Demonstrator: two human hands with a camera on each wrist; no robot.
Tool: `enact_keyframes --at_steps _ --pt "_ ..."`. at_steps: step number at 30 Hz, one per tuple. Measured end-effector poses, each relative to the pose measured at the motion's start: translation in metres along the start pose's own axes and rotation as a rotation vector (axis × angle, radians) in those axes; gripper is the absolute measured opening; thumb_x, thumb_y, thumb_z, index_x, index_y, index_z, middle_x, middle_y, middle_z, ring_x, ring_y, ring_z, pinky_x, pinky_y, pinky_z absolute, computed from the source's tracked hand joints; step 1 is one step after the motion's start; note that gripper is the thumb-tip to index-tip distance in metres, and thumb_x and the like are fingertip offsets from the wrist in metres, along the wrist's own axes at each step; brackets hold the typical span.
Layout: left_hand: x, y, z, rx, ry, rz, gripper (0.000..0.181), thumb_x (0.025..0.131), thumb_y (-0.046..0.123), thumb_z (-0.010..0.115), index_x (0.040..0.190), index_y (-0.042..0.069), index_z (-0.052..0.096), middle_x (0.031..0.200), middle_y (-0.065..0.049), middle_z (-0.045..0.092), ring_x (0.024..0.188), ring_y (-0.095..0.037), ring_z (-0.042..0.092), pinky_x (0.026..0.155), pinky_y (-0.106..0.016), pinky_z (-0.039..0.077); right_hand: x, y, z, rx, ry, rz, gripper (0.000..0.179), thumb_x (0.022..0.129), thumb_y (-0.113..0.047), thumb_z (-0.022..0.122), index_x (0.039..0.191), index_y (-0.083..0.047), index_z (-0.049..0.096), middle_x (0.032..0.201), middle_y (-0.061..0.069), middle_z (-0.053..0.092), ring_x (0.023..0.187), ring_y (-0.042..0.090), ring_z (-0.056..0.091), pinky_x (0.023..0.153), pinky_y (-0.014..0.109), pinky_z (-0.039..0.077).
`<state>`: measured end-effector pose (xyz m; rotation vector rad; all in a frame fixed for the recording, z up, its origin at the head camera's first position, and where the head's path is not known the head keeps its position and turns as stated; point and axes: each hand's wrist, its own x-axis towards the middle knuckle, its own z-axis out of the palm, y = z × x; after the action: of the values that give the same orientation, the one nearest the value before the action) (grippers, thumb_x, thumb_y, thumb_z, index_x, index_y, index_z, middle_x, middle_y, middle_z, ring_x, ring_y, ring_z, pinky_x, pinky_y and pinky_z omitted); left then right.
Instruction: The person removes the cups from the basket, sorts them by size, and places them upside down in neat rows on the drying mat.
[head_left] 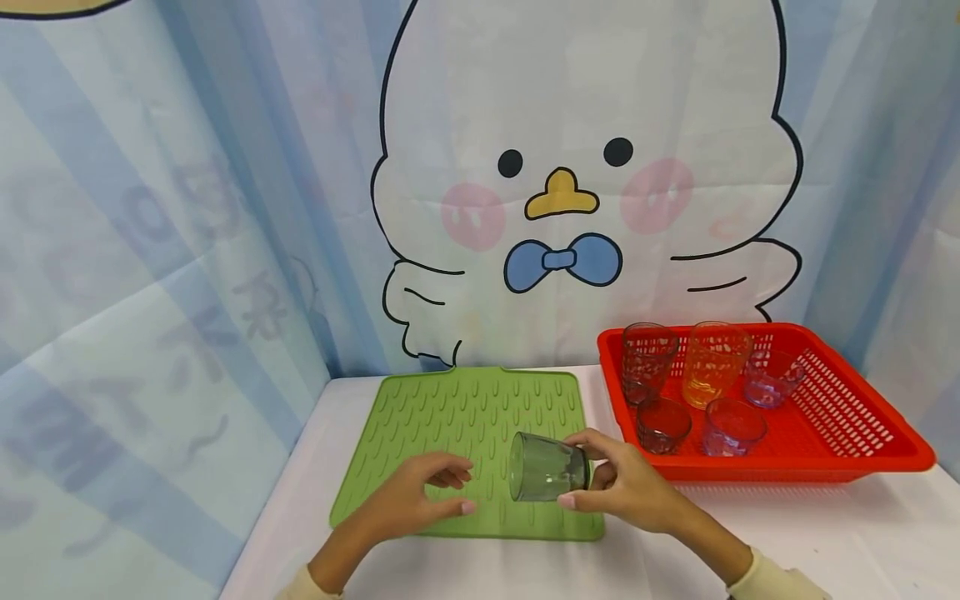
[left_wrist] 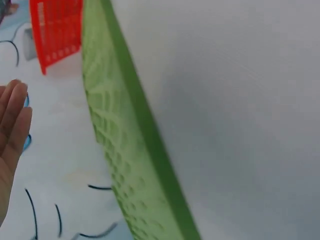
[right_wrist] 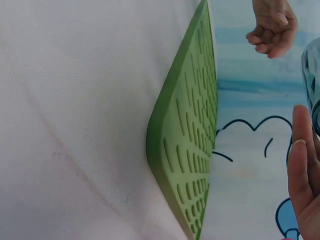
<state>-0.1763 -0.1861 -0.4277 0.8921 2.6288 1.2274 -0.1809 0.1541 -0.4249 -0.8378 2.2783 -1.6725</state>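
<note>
Tilted on its side above the green drying mat, a grey-tinted drinking glass has its mouth toward the left. My right hand holds it by the base end, thumb below and fingers above. Facing the glass's mouth, my left hand hovers over the mat with loosely bent fingers and touches nothing. The right wrist view catches the edge of the glass beside the right fingers, with the left hand apart from it. Only part of the left hand shows in the left wrist view.
A red plastic basket stands at the right with several glasses in it, among them an orange tumbler, a tall dark tumbler and a purple-tinted cup. White cloth covers the table. A printed curtain hangs behind.
</note>
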Motion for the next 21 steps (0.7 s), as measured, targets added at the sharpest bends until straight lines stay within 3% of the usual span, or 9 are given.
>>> enact_keyframes --at_steps 5,12,21 --pt "-0.024 -0.022 -0.014 0.064 0.000 -0.087 0.048 0.092 0.037 0.074 0.124 0.003 0.065 0.110 -0.010 0.070 0.095 -0.021 0.068 0.081 -0.037 0.056 0.000 0.001 0.000 0.001 -0.002 0.026 0.054 0.086 -0.017 0.080 0.131 -0.010 0.053 0.104 0.015 0.068 0.058 0.008 0.063 0.050 0.024 0.049" --pt "-0.054 -0.055 -0.041 0.118 0.003 -0.207 0.048 0.090 0.041 0.074 0.117 0.003 0.067 0.097 -0.001 0.068 0.082 -0.006 0.062 0.071 -0.026 0.053 0.004 0.003 0.003 -0.012 -0.004 0.047 0.054 0.086 -0.019 0.081 0.131 -0.010 0.052 0.101 0.014 0.067 0.058 0.007 0.060 0.050 0.025 0.050" --pt "-0.081 -0.088 -0.067 0.170 -0.019 -0.291 0.043 0.089 0.036 0.077 0.110 0.000 0.067 0.090 0.000 0.063 0.075 -0.003 0.053 0.064 -0.024 0.048 0.009 0.005 0.006 -0.007 0.013 0.063 0.053 0.090 -0.020 0.077 0.134 -0.006 0.050 0.099 0.014 0.064 0.059 0.012 0.063 0.052 0.029 0.053"
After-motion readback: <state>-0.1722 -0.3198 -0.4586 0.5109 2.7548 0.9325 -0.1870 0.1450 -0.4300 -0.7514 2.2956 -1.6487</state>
